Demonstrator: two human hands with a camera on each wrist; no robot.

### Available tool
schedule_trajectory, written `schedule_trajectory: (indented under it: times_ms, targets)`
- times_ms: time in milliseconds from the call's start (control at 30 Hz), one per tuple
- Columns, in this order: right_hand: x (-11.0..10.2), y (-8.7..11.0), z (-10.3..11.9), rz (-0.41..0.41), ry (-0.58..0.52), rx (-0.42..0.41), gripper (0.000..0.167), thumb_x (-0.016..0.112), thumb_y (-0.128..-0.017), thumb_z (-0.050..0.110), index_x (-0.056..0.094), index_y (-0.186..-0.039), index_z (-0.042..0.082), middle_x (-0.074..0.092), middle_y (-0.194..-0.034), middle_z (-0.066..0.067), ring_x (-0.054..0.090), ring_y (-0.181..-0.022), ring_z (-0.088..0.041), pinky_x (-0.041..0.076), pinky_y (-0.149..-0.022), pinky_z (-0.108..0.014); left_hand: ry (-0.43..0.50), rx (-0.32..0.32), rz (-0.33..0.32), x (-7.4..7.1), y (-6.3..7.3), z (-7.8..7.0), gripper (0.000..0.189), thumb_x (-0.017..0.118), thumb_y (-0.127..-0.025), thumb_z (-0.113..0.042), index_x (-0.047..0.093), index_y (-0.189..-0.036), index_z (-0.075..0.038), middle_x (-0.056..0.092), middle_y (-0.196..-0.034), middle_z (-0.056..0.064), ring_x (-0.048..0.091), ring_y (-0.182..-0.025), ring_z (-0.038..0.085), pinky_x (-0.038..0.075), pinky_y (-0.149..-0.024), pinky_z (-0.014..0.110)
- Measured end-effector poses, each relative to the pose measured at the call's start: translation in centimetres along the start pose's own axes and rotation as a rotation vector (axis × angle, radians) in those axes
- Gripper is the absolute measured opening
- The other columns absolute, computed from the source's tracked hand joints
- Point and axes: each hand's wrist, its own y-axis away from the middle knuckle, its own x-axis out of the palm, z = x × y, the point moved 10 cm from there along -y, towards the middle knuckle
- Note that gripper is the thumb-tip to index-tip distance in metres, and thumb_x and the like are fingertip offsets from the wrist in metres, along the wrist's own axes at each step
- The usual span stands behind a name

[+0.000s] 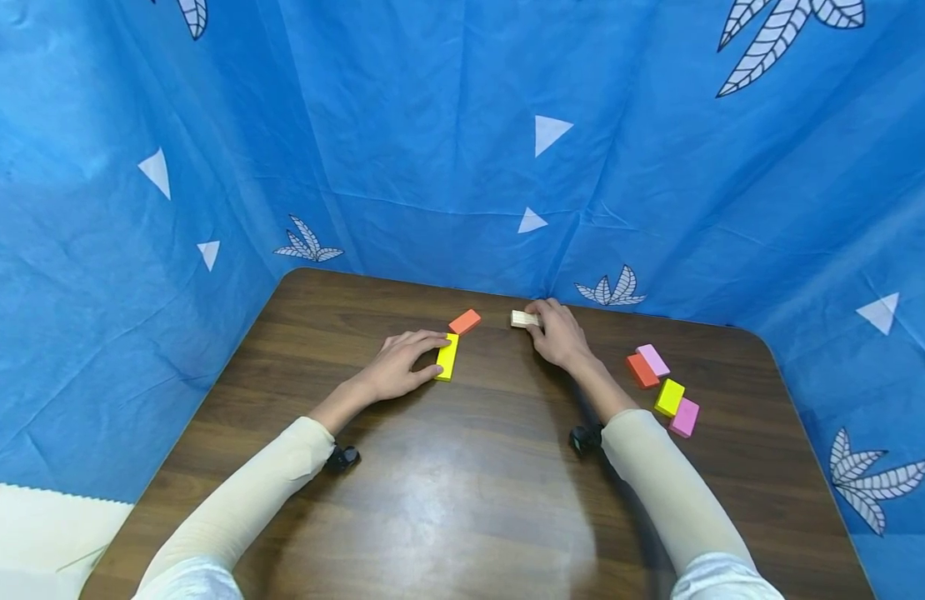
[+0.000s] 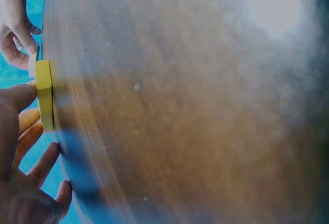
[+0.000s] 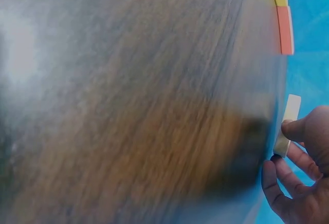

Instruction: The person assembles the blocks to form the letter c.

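Observation:
Flat on the table, a yellow block (image 1: 447,358) lies lengthwise away from the wearer. My left hand (image 1: 393,367) holds it, thumb by its near end and a finger at its far end; the other fingers spread in the left wrist view. An orange block (image 1: 465,322) rests just beyond the yellow block's far end. Near the back edge, my right hand (image 1: 560,335) pinches a pale wooden block (image 1: 524,319) between thumb and fingers. In the right wrist view the pale block (image 3: 293,108) sticks out past the thumb, apart from the orange block (image 3: 285,31).
To the right lies a loose group: a light pink block (image 1: 653,360), a red-orange block (image 1: 642,372), a second yellow block (image 1: 669,397) and a darker pink block (image 1: 684,417). A blue curtain (image 1: 402,167) hangs behind the brown wooden table (image 1: 432,492).

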Motion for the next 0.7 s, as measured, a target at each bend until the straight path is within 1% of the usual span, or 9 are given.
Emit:
schedule_trajectory:
  times_ms: [233,467,700]
  targets:
    - [0.5,-0.4,0.4,-0.004,0.013,-0.005,0.030,0.065,-0.107,0.016,0.065,-0.136,0.010,0.063,-0.139,-0.015,0.058,-0.130,-0.039,0.054,-0.096,-0.062,0.002,0.007,-0.006,0.0,0.0,-0.1,0.056,0.068,-0.107,-0.041,0.055,-0.158,-0.025,0.053,-0.165,0.001,0.049,-0.153,0.034,0.036,-0.119,0.065]
    - [0.6,-0.6,0.9,-0.021,0.012,-0.001,0.030,0.066,-0.106,0.017,0.066,-0.136,0.012,0.063,-0.137,-0.013,0.058,-0.130,-0.038,0.056,-0.091,-0.064,-0.007,0.013,-0.006,0.0,-0.1,-0.1,0.056,0.068,-0.107,-0.041,0.055,-0.158,-0.025,0.054,-0.164,0.001,0.050,-0.153,0.033,0.037,-0.118,0.064]
    - [1.3,-1.2,1.6,0.002,0.025,-0.009,0.030,0.064,-0.108,0.018,0.065,-0.138,0.012,0.062,-0.140,-0.013,0.056,-0.134,-0.038,0.056,-0.096,-0.063,-0.010,0.013,-0.004,0.0,0.0,-0.4,0.056,0.068,-0.106,-0.040,0.056,-0.158,-0.023,0.053,-0.165,0.002,0.050,-0.153,0.034,0.037,-0.117,0.064]
